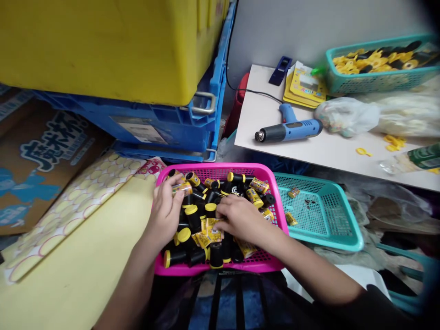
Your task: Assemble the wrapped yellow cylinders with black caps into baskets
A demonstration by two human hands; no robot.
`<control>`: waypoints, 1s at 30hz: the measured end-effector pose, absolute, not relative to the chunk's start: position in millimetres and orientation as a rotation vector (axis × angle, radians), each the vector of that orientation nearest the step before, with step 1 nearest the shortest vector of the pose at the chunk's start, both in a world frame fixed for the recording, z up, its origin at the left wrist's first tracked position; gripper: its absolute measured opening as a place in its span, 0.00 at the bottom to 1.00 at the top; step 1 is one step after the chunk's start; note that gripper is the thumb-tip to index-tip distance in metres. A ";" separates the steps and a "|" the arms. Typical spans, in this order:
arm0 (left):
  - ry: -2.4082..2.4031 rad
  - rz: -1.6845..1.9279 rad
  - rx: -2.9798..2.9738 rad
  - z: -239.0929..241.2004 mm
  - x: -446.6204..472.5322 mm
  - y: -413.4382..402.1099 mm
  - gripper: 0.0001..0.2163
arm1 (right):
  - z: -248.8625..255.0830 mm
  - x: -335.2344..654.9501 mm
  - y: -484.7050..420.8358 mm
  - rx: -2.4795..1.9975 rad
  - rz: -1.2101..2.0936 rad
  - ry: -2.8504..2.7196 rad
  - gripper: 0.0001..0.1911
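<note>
On my lap, a pink basket (pixel 280 220) holds many small black cylinders with yellow caps (pixel 193 217), some wrapped in yellow printed sleeves. My left hand (pixel 164 208) is at the basket's left side, thumb and fingers closed around a small cylinder with a yellow printed sleeve (pixel 183 188). Over the middle of the pile, my right hand (pixel 242 217) has its fingers curled together. Its fingertips are by several flat yellow printed sleeves (pixel 209 233); whether they grip one is hidden.
A teal basket (pixel 354 238) with a few wrapped pieces stands at right. On the white table (pixel 250 114) lie a blue heat gun (pixel 292 130), yellow cards (pixel 305 87), plastic bags (pixel 347 114) and a full teal basket (pixel 371 82). Blue and yellow crates (pixel 165 128) rise ahead; sticker sheets (pixel 85 192) lie left.
</note>
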State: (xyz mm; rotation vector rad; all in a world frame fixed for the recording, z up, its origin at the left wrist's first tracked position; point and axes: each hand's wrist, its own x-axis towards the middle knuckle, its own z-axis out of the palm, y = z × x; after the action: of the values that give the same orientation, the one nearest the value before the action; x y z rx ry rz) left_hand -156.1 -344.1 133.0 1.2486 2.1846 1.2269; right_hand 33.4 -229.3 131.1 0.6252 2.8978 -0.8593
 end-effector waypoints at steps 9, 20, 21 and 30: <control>1.718 1.311 0.820 149.7 -121.8 -357.9 0.14 | 131.4 67.0 -230.5 0.162 -0.550 3.772 0.12; 1.540 1.662 0.480 143.6 -110.5 -346.0 0.15 | 134.9 48.3 -240.1 0.969 -1.924 3.042 0.17; 1.570 1.684 0.462 142.3 -108.0 -346.4 0.15 | 136.6 43.8 -240.9 0.952 -2.151 2.739 0.18; 1.649 1.620 0.609 142.6 -98.0 -359.0 0.15 | 153.9 20.7 -236.4 1.143 -2.706 1.987 0.18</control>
State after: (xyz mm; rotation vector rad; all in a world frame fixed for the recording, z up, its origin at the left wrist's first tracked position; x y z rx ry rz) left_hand -98.0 -359.0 142.6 0.6093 1.6491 1.6201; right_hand 20.7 -236.4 153.9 1.1431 1.9867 -2.7057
